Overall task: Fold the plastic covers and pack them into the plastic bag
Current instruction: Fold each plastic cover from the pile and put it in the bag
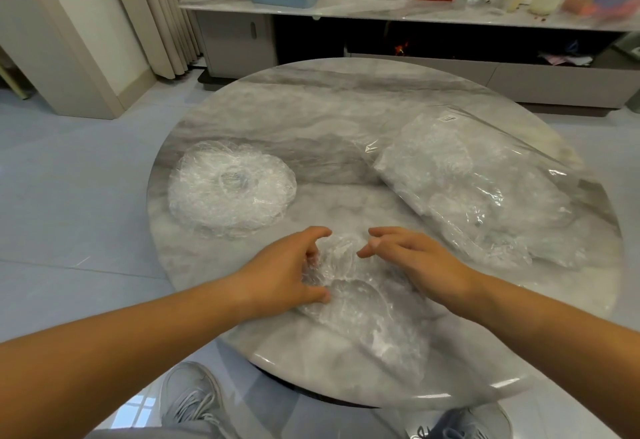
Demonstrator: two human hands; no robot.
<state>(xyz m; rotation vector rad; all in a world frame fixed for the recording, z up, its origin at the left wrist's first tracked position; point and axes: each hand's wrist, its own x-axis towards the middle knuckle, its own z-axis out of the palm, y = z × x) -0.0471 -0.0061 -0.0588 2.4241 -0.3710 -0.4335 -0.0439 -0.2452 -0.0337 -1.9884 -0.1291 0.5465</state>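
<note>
**Two hands work a crumpled cover at the tabletop's near edge**

From my remote seat, I see the left hand curled onto a crumpled clear plastic cover lying at the near edge of the round grey marble tabletop, thumb and fingers gripping its film. The right hand sits over the cover's right side, fingers bent; I cannot tell whether it has hold. A round stack of clear elastic-rimmed plastic covers lies to the left, a stuffed transparent plastic bag to the right.
</note>
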